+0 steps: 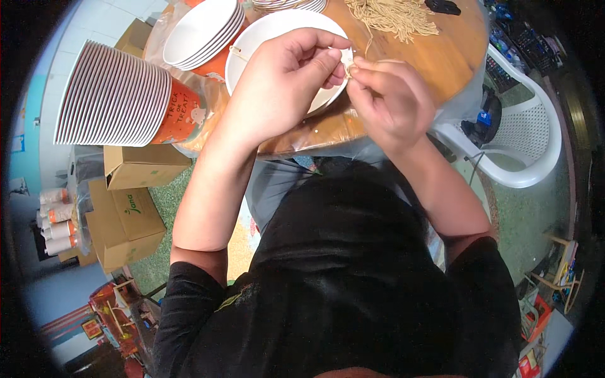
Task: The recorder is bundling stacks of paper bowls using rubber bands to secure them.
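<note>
Under my hands a white-lined paper bucket (265, 26) rests on the table, its opening facing up. A short cord loop (237, 54) shows at its left rim. My left hand (277, 85) reaches over the bucket with its fingers curled at the right rim; what they grip is hidden. Beside it my right hand (397, 97) pinches a thin beige string (348, 72) between thumb and forefinger. The fingertips of both hands nearly meet at this rim.
A tall stack of orange paper buckets (113, 94) leans at left, near more stacked buckets (205, 31). Beige strings (394, 19) lie piled on the wooden table (450, 60), beside a black object (443, 7). Cardboard boxes (126, 217) stand left, a white plastic chair (529, 167) right.
</note>
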The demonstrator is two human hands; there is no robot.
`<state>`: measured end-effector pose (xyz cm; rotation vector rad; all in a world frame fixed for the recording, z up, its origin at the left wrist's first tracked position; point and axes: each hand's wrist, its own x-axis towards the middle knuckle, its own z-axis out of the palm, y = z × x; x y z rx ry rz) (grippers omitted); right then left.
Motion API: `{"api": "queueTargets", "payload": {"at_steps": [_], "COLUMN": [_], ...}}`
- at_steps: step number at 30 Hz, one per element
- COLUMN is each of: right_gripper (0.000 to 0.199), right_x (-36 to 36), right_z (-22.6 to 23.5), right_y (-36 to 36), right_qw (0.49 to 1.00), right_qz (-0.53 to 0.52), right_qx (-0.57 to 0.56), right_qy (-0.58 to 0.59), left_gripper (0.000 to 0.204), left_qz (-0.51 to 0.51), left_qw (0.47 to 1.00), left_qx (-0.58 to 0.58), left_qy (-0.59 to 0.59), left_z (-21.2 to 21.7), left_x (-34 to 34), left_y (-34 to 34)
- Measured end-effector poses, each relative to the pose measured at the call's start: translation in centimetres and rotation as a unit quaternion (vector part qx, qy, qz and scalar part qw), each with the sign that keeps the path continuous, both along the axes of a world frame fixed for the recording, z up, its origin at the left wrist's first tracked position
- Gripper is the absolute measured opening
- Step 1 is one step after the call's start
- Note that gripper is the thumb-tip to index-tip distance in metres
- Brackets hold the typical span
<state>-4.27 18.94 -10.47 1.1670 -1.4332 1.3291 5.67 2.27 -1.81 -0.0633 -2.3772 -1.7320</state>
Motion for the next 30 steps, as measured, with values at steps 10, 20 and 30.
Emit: {"api": "queueTargets", "payload": {"at_steps": [10,20,30], "right_gripper": [0.036,0.025,0.01], "right_x": [-0.1,3.4,6.1], "right_z": [-0.2,0.6,1.7], "right_y": [-0.1,1.3,0.3], "right_qw": [0.999,0.986,0.768], "right_qz": [0.021,0.099,0.397], "right_qx": [-0.004,0.003,-0.154], "right_qy": [0.031,-0.138,-0.479], "left_gripper": [0.021,0.014,0.067], "left_qz": [-0.04,0.104,0.016], "left_qw": [0.998,0.95,0.964], "left_qx": [-0.002,-0.291,-0.264], "left_qy": [-0.056,0.045,-0.042], "left_z": [0.1,-0.2,2.9], "left_x": [-0.2,0.2,5.0], "left_y": [-1.0,-2.0,-0.3]}}
